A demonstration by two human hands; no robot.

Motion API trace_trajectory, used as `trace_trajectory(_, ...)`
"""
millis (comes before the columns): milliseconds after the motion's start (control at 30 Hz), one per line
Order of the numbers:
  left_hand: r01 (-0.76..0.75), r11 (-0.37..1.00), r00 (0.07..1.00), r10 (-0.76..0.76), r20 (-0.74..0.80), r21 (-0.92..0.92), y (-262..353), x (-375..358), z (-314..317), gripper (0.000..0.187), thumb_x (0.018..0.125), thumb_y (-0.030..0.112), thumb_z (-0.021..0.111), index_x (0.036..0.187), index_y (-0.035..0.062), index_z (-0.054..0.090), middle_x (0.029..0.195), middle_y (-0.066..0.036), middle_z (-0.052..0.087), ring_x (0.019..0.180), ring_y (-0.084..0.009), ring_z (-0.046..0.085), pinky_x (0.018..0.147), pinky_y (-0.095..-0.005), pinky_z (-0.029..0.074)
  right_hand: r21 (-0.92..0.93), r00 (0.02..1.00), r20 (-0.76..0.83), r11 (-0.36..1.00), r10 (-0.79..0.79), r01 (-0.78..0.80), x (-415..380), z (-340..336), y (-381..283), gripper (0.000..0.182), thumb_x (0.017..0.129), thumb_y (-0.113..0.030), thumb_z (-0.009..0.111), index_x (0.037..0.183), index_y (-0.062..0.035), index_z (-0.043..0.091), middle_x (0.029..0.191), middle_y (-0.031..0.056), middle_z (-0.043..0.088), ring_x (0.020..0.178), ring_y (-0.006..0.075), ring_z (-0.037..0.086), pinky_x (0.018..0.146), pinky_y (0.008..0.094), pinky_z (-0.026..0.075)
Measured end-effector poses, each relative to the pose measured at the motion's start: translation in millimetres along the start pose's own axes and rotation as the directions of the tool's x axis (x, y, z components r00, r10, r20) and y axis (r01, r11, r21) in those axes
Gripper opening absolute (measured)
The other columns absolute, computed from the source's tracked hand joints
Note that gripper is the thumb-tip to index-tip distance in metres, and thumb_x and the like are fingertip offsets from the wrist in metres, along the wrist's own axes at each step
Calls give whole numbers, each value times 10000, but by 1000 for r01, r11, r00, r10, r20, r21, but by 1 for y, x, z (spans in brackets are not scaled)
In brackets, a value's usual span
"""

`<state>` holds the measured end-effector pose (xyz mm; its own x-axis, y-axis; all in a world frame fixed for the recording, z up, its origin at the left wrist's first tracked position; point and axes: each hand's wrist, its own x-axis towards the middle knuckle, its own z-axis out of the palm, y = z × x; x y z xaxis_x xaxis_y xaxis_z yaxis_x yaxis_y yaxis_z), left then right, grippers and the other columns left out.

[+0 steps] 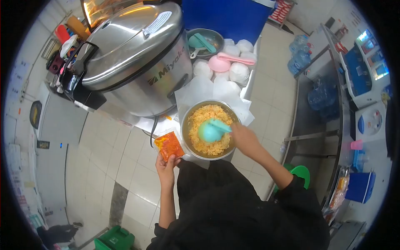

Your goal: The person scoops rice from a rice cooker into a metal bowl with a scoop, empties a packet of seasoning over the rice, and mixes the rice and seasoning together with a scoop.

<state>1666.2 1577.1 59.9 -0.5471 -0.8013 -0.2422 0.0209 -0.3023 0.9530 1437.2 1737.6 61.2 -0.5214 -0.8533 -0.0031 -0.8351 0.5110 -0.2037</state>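
A metal bowl (184, 134) of orange-yellow rice (204, 113) stands at the table's near edge. Over the rice is a turquoise rice scoop (210, 131), its handle gripped by my right hand (245, 141) from the right. To the bowl's left, my left hand (167, 165) pinches a clear packet of orange-red sauce (168, 146) between thumb and fingers. White paper sheets (196, 93) lie under and behind the bowl.
A large steel rice cooker (137, 62) stands at the back left, its cord hanging by the packet. White wrapped bundles (239, 74), a pink scoop (219, 63) and a pan (214, 35) with another turquoise scoop sit behind the bowl. A blue box (225, 18) is at the back.
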Motion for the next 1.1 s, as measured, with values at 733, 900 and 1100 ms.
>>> trace_trajectory(733, 36, 999, 943, -47, 328, 39, -27, -19, 67, 351, 868, 93, 493, 1185, -30, 408, 1048, -100, 550, 878, -144, 563, 735, -238, 463, 944, 944, 297, 194, -140, -268, -22, -13, -34, 265, 738, -161, 683, 933, -4, 598, 753, 34, 617, 629, 61, 543, 559, 214, 440)
trace_trajectory(900, -26, 991, 928, -26, 371, 134, -2, -21, 72, 399, 722, 135, 702, 1024, -54, 520, 838, -67, 625, 686, -97, 584, 620, -220, 459, 810, 906, 401, 515, -139, -279, -16, -25, -32, 147, 712, -27, 657, 844, 24, 620, 711, 78, 644, 683, 83, 598, 594, 230, 463)
trace_trajectory(1100, -31, 920, 911, -135, 390, 390, -34, -8, 56, 261, 683, 117, 732, 854, -35, 608, 735, -31, 633, 665, -78, 585, 599, -199, 465, 823, 845, 501, 405, -186, -399, -15, -24, -37, 115, 736, -11, 621, 831, 54, 616, 710, 85, 641, 635, 95, 609, 557, 201, 476)
